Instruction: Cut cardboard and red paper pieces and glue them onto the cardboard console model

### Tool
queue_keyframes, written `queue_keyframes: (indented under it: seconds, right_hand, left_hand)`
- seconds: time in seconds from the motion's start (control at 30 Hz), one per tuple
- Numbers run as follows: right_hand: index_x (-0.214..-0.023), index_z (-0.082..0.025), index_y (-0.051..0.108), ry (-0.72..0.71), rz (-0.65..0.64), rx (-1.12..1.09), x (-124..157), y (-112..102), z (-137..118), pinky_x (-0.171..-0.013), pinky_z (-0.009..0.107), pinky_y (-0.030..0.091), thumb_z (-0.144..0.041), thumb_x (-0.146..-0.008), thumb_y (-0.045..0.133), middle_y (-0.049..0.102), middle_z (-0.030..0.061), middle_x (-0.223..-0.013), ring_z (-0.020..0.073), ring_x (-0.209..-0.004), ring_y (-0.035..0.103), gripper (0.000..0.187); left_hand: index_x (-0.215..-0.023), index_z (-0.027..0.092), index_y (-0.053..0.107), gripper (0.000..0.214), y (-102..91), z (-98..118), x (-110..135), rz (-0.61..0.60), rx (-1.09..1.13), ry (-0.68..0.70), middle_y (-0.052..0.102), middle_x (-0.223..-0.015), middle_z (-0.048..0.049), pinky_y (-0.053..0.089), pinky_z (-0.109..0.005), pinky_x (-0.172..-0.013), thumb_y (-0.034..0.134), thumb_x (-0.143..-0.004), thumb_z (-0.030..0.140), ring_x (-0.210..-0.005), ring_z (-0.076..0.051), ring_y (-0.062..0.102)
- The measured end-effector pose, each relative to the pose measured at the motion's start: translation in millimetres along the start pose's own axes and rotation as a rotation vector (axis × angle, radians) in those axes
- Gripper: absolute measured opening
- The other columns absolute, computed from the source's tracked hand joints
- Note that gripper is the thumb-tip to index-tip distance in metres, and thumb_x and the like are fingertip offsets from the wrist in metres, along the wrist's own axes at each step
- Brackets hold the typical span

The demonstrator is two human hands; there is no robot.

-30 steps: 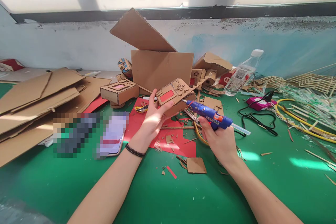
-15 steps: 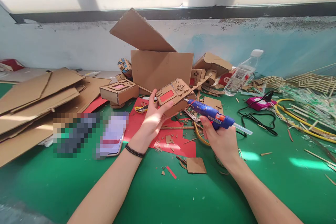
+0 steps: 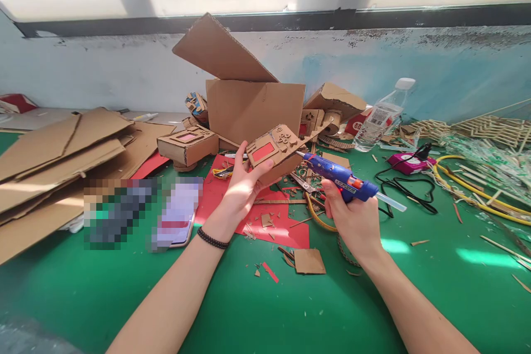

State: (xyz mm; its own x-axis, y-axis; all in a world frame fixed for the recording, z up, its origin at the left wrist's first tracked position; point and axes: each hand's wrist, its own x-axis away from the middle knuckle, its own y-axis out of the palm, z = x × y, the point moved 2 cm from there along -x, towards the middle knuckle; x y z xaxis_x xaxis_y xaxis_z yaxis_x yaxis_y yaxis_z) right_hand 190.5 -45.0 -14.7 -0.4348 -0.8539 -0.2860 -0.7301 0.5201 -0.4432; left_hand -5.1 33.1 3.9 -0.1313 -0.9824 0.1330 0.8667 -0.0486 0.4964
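My left hand [image 3: 241, 191] grips a small cardboard box [image 3: 277, 149] from its left side, tilted above the table. A red panel and several cut-out cardboard pieces decorate its top face, and a cardboard strip [image 3: 314, 135] sticks out past its right edge. In my right hand [image 3: 357, 224] is a blue hot glue gun [image 3: 341, 176] with a clear glue stick out the back. Its nozzle points left, close to the strip and the box's right edge; whether it touches cannot be made out. Beneath the box lies red paper [image 3: 296, 232] strewn with cardboard scraps.
Another decorated cardboard box [image 3: 188, 145] stands at the left, near a phone [image 3: 178, 213] and stacked cardboard sheets [image 3: 53, 149]. Scissors [image 3: 305, 183] lie behind the glue gun. At the right are a water bottle [image 3: 384, 116], a purple power socket [image 3: 409, 163] with black cord, and wooden sticks.
My right hand has shifted the glue gun a little to the right, drawing its nozzle slightly away from the box's side. My left hand and the box stay nearly still.
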Motion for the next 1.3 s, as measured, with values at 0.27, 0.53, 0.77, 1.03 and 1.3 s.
queue_keyframes:
  seconds: [0.27, 0.53, 0.77, 1.03, 1.3]
  right_hand:
    - [-0.054, -0.026, 0.050, -0.013, 0.063, 0.031, -3.3, -3.9, 4.7, -0.041, 0.032, 0.036, -0.084, -0.086, 0.054, 0.051, 0.0007, -0.041, 0.0160, -0.037, 0.045, 0.066]
    - [-0.052, -0.027, 0.049, 0.029, 0.092, 0.056, -5.1, -5.4, 1.0, -0.040, 0.031, 0.037, -0.088, -0.082, 0.050, 0.051, 0.0020, -0.038, 0.0165, -0.034, 0.048, 0.068]
    - [-0.048, -0.026, 0.051, 0.039, 0.091, 0.050, -4.8, -4.6, 2.3, -0.038, 0.031, 0.036, -0.088, -0.082, 0.051, 0.051, 0.0036, -0.039, 0.0168, -0.035, 0.047, 0.071]
    - [-0.050, -0.025, 0.052, 0.020, 0.023, 0.015, -0.9, 1.5, 2.9, -0.038, 0.030, 0.034, -0.086, -0.083, 0.053, 0.050, 0.0014, -0.039, 0.0151, -0.036, 0.045, 0.069]
    - [-0.056, -0.026, 0.054, 0.003, -0.002, 0.035, 1.0, 7.3, 2.6, -0.042, 0.031, 0.038, -0.083, -0.083, 0.054, 0.051, 0.0012, -0.044, 0.0171, -0.041, 0.049, 0.064]
  left_hand:
    - [-0.163, 0.037, 0.027, 0.109, 0.0, 1.9, 1.1, -0.003, 0.006, -0.001, 0.057, -0.153, -0.0115, 0.059, -0.046, -0.106, 0.087, -0.076, 0.014, -0.126, -0.029, 0.068]
    - [-0.163, 0.037, 0.028, 0.106, 0.0, 3.9, 2.8, -0.006, -0.012, -0.013, 0.057, -0.153, -0.0102, 0.060, -0.041, -0.105, 0.086, -0.077, 0.014, -0.123, -0.026, 0.069]
    - [-0.163, 0.036, 0.029, 0.107, 0.7, 3.8, 2.8, -0.005, 0.030, -0.012, 0.058, -0.152, -0.0108, 0.060, -0.042, -0.105, 0.086, -0.076, 0.012, -0.125, -0.027, 0.068]
    - [-0.164, 0.037, 0.027, 0.109, -1.5, 2.2, -1.8, 0.002, 0.023, -0.035, 0.059, -0.151, -0.0117, 0.060, -0.046, -0.104, 0.086, -0.076, 0.010, -0.125, -0.029, 0.068]
    - [-0.162, 0.044, 0.027, 0.109, 4.2, 5.2, 6.5, -0.043, 0.049, 0.021, 0.049, -0.161, -0.0068, 0.058, -0.050, -0.107, 0.085, -0.076, 0.010, -0.134, -0.029, 0.063]
